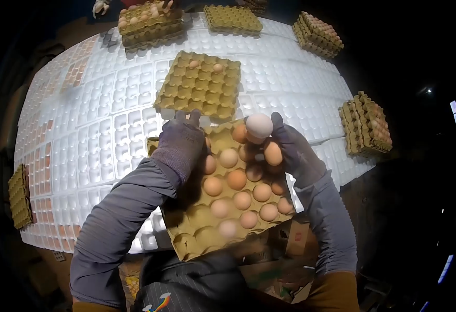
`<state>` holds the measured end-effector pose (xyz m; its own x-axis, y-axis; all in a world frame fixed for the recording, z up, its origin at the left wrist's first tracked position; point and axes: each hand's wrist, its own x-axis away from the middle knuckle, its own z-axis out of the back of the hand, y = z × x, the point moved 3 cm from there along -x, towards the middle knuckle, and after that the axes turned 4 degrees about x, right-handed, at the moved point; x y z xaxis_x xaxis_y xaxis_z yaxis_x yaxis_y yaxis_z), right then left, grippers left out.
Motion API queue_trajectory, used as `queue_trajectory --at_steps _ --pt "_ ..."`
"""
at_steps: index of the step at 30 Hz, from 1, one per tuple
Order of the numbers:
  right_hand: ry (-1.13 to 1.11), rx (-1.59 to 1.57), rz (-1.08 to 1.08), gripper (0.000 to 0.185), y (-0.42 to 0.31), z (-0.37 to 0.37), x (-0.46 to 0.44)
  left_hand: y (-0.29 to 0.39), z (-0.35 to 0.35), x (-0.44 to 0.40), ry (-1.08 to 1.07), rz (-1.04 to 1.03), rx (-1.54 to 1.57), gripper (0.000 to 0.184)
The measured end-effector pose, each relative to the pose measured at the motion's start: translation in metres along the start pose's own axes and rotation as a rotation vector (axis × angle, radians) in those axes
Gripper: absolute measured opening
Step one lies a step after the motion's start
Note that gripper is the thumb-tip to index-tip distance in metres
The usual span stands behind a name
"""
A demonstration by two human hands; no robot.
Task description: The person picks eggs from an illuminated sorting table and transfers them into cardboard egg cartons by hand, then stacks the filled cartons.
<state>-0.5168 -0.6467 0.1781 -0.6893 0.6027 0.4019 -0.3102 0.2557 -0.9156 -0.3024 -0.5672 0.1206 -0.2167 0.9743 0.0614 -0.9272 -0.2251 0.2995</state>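
In front of my body a cardboard egg tray (pixel 191 223) lies tilted, with brown eggs (pixel 237 179) in many of its cups and bare cups along its left and near side. My right hand (pixel 294 151), gloved in grey, is closed around eggs at the tray's far right. A pale egg (pixel 259 126) and a brown egg (pixel 273 153) show at its fingers. Over the far left of the tray is my gloved left hand (pixel 181 145), its fingers curled. What it holds, if anything, is mostly hidden by the glove.
Just beyond stands another cardboard tray (pixel 197 86) with two eggs in it. White plastic egg cartons (pixel 134 83) cover the table. Stacked egg trays (pixel 366 125) stand at the right, with more stacks (pixel 152 28) at the back. A person's hand (pixel 160 8) is at the far stack.
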Motion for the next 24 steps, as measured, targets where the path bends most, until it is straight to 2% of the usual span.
queue_trajectory --at_steps 2,4,5,6,8,9,10,11,12,14,15,18,20,22,24 --pt "0.046 0.034 -0.045 0.063 -0.003 -0.01 0.02 -0.001 0.006 0.003 -0.003 -0.043 0.086 0.031" --pt "0.09 0.028 -0.031 0.06 -0.011 -0.029 0.036 -0.005 0.031 0.026 0.058 -0.215 0.094 0.033" --pt "0.094 -0.041 -0.054 0.058 -0.015 -0.04 0.042 -0.028 0.038 0.028 -0.028 -0.205 0.521 0.039" --pt "0.086 -0.144 -0.095 0.058 -0.02 -0.054 0.046 -0.054 0.023 0.036 -0.233 0.096 1.337 0.042" --pt "0.03 -0.281 -0.177 0.06 -0.03 -0.087 0.052 -0.079 0.039 0.08 -0.274 0.053 1.622 0.047" --pt "-0.006 -0.312 -0.218 0.059 -0.034 -0.101 0.052 -0.089 0.043 0.102 -0.187 0.075 1.647 0.045" --pt "-0.023 -0.256 -0.211 0.055 -0.028 -0.111 0.047 -0.101 0.043 0.123 -0.098 0.091 1.672 0.044" --pt "-0.039 -0.199 -0.203 0.054 -0.022 -0.121 0.041 -0.124 0.032 0.139 -0.13 0.047 1.727 0.042" --pt "-0.059 -0.099 -0.172 0.053 -0.022 -0.136 0.033 -0.139 0.036 0.162 -0.121 0.05 1.629 0.041" --pt "-0.135 0.189 -0.034 0.05 -0.028 -0.189 0.008 -0.174 0.039 0.209 -0.144 0.115 1.62 0.041" --pt "-0.201 0.261 0.001 0.049 -0.028 -0.22 -0.006 -0.193 0.038 0.238 -0.132 0.086 1.466 0.038" --pt "-0.523 0.223 -0.026 0.047 -0.005 -0.313 -0.054 -0.259 0.01 0.322 -0.065 0.202 1.308 0.037" --pt "-0.619 0.698 0.231 0.04 0.023 -0.384 -0.084 -0.313 -0.017 0.371 0.07 0.342 1.21 0.04" --pt "-0.604 1.039 0.466 0.035 0.048 -0.452 -0.1 -0.375 -0.019 0.411 0.218 0.674 1.137 0.041" --pt "-0.575 1.243 0.62 0.033 0.083 -0.509 -0.114 -0.41 0.01 0.428 0.403 0.711 0.61 0.037"
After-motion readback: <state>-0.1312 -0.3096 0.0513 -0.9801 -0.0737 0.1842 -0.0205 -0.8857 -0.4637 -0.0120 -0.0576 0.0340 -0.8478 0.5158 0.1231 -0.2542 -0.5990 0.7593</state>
